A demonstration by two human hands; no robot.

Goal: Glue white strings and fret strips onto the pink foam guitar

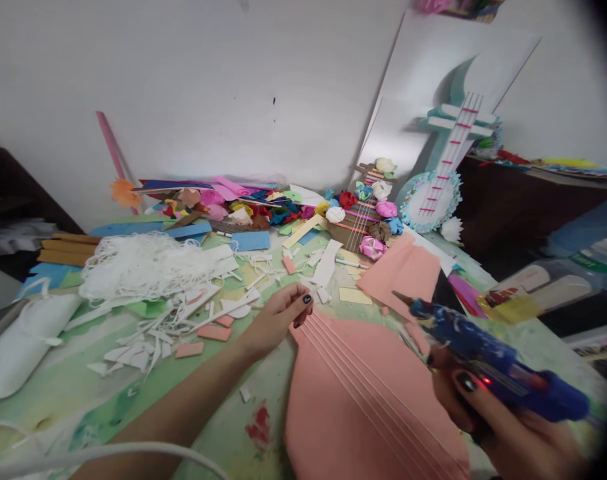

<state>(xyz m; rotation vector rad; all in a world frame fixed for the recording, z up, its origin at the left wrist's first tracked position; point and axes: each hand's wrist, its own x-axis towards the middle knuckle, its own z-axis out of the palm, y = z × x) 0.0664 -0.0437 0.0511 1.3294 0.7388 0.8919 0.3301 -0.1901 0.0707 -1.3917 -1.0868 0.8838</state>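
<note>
Left hand (pixel 278 320): grip pinched on far corner of pink sheet (pixel 348 407); light, floppy, best held at edges. Right hand (pixel 488 420): grip closed round glue gun (pixel 483 363), rigid, nozzle probably hot.

Bright, even indoor light, soft shadows; edges bend and darken at right, slight blur throughout.

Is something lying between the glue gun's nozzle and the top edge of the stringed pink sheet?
Nothing visible does. The glue gun in the right hand points over the pink sheet toward the left hand at its top edge.
</note>
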